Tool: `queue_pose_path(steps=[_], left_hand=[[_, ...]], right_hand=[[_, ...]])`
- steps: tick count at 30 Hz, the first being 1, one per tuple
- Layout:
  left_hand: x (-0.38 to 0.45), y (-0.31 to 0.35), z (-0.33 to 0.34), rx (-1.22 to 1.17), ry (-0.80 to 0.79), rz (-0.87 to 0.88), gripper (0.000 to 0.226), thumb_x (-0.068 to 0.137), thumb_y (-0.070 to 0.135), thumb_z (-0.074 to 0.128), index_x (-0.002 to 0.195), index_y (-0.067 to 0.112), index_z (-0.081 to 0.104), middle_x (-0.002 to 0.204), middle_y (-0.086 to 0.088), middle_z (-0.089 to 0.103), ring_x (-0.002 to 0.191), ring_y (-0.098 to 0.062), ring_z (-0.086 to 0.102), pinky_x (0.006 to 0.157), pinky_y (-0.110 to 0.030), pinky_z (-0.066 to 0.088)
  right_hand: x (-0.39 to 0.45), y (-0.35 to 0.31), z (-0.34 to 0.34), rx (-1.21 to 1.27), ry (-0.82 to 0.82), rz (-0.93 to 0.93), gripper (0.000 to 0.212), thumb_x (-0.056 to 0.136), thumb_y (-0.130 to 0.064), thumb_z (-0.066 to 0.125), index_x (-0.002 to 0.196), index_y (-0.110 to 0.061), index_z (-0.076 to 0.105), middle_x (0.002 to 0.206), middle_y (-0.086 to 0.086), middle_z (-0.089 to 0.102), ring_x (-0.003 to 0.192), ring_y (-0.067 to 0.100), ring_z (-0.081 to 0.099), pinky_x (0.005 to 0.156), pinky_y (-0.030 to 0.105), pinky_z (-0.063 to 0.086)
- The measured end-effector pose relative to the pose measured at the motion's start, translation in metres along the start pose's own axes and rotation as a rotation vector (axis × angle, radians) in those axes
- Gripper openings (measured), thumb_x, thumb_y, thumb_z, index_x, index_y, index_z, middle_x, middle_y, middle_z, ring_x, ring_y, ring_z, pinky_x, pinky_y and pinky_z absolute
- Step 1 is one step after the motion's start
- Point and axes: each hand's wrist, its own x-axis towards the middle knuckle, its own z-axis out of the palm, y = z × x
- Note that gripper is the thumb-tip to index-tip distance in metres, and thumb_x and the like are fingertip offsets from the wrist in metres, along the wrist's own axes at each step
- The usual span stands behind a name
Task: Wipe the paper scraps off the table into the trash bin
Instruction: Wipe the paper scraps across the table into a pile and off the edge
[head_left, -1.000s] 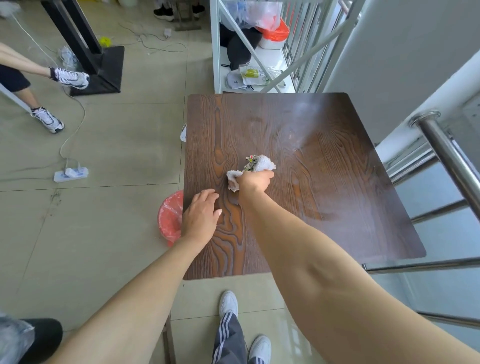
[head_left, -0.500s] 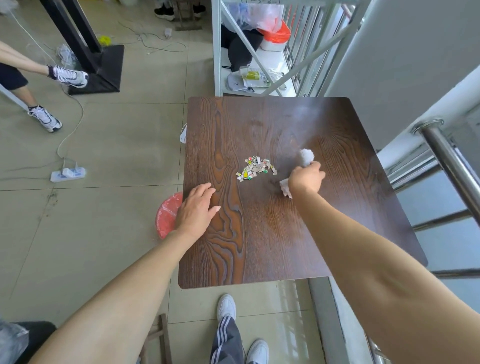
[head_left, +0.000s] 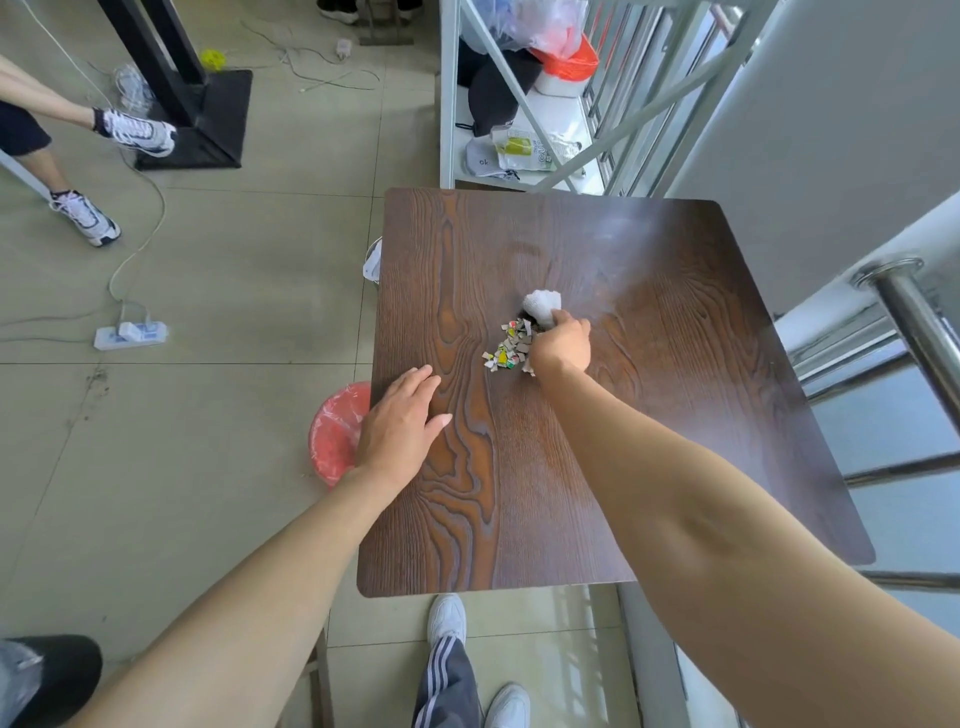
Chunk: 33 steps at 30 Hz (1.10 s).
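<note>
A small heap of coloured paper scraps (head_left: 508, 347) lies near the middle of the dark wooden table (head_left: 675, 415). My right hand (head_left: 562, 347) is shut on a crumpled white tissue (head_left: 543, 304) and presses against the right side of the heap. My left hand (head_left: 402, 426) lies flat and open on the table's left edge, holding nothing. Below that edge stands a red trash bin (head_left: 336, 431) with a clear liner, partly hidden by the table and my left hand.
A white metal shelf (head_left: 519, 130) with bags stands beyond the table. Steel railings (head_left: 914, 332) run along the right. A power strip (head_left: 130, 332) and cables lie on the tiled floor at left, near another person's feet (head_left: 85, 215).
My right hand with the tissue swung out to the right of the scraps, then came back left against the heap. The left hand stayed on the table edge.
</note>
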Motion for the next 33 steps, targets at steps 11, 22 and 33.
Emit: queue_pose_path(steps=[11,22,33], left_hand=[[0.000,0.000,0.002,0.032,0.016,0.010,0.055,0.093,0.036,0.052,0.142,0.013,0.040,0.154,-0.001,0.034,0.144,-0.017,0.028,0.115,-0.033,0.030],[-0.002,0.002,0.003,0.009,0.089,0.012,0.051,0.089,0.031,0.060,0.134,0.009,0.050,0.137,-0.003,0.047,0.129,-0.020,0.042,0.106,-0.033,0.043],[-0.002,0.000,0.004,0.039,0.108,0.021,0.050,0.089,0.032,0.060,0.131,0.007,0.052,0.130,-0.006,0.051,0.121,-0.022,0.046,0.106,-0.032,0.041]], right_hand=[[-0.013,-0.046,0.049,-0.097,-0.205,-0.296,0.048,0.094,0.001,0.041,0.138,-0.016,0.052,0.136,0.011,0.045,0.120,0.031,0.056,0.097,0.030,0.044],[0.017,-0.066,0.044,-0.226,-0.045,-0.361,0.045,0.089,-0.001,0.047,0.129,-0.015,0.060,0.132,0.014,0.046,0.119,0.035,0.053,0.100,0.038,0.045],[0.001,-0.074,0.068,-0.519,-0.297,-0.853,0.050,0.093,0.002,0.039,0.124,-0.026,0.065,0.118,0.008,0.058,0.111,0.033,0.051,0.088,0.033,0.041]])
